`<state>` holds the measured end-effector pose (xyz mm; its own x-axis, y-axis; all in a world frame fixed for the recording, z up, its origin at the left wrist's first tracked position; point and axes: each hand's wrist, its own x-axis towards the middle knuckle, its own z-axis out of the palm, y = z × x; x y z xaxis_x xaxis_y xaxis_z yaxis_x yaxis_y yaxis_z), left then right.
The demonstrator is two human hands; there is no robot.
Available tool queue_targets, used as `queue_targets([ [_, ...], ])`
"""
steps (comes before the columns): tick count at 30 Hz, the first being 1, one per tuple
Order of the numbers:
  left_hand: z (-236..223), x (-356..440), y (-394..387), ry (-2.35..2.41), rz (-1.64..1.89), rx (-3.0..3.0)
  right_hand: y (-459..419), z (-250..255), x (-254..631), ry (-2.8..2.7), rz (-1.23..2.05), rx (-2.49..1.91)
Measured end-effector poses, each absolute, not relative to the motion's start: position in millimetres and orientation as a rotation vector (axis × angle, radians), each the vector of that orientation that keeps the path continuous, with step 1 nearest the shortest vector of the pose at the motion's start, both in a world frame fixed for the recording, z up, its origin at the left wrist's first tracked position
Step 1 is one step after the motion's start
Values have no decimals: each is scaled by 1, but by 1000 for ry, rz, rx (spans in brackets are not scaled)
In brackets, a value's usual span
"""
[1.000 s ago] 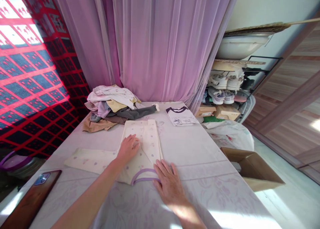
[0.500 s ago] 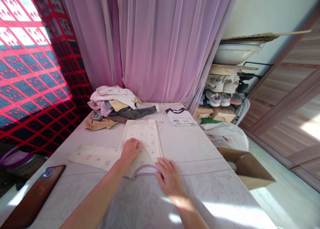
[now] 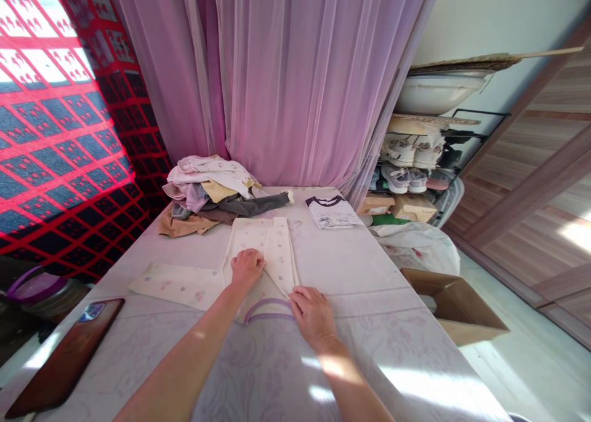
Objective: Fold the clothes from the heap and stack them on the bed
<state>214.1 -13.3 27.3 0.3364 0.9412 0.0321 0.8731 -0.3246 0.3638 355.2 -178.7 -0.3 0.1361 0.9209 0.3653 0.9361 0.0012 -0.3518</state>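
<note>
A cream long-sleeved shirt [image 3: 258,237] with small printed motifs and a purple neckline lies partly folded on the table [image 3: 369,323]. One sleeve stretches out to the left; the right side is folded inward. My left hand [image 3: 248,267] is closed on the fabric at the middle of the shirt, fingers curled together. At the right end of the neckline, my right hand [image 3: 314,314] pinches the shirt's shoulder edge between thumb and fingers.
A heap of clothes [image 3: 207,188] lies at the back left. A folded white T-shirt [image 3: 332,213] rests at the back right. A phone [image 3: 64,360] is at the left edge. A cardboard box [image 3: 466,323] and a shoe rack [image 3: 410,157] stand to the right.
My right hand has gone from lying flat with fingers spread to pinching the shirt's shoulder edge. My left hand has shifted slightly up and right on the fabric.
</note>
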Motion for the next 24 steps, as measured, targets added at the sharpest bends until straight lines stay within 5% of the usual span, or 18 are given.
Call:
queue_targets([
  [5,25,210,-26,1575,416,2432,-183,-4,355,-1800,-90,-1859],
  [11,8,205,-54,872,87,2764,-187,1,353,-1806,-114,-1810],
  [24,7,239,-49,924,134,2811,-209,-9,348,-1910,-46,-1850],
])
